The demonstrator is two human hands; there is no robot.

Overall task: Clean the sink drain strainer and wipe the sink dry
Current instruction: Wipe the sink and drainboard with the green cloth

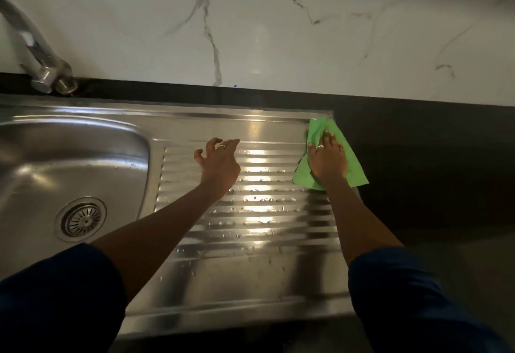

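Note:
A stainless steel sink (33, 141) fills the left, with its round drain strainer (83, 219) seated in the bowl's bottom. To its right lies the ribbed drainboard (259, 208), dotted with water drops. My right hand (327, 159) presses flat on a green cloth (354, 169) at the drainboard's far right corner, half over the black counter. My left hand (218, 157) hovers over the drainboard's upper left with fingers loosely spread and bent, holding nothing.
A chrome tap (41, 65) stands at the back left on the black counter (432, 157). A white marble-pattern wall (278, 32) rises behind. The counter's front edge runs along the bottom, near my dark sleeves.

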